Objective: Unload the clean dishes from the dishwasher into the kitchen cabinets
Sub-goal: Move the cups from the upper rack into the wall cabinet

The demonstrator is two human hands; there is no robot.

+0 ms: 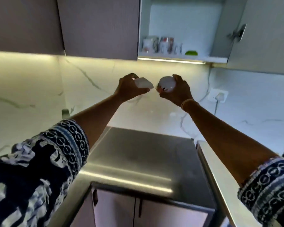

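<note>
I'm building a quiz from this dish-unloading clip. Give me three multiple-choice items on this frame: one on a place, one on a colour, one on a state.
1. Where do the mugs stand?
A. on the steel counter
B. on the open cabinet's shelf
C. in a sink

2. What colour is the small dish right of the mugs?
A. green
B. red
C. black

3. What is the right hand doing?
A. hanging idle
B. pressing a door
C. holding a white cup

Key: 1 B, they line the shelf behind the open door; 2 A, it shows bright green; 3 C, its fingers curl round the cup.
</note>
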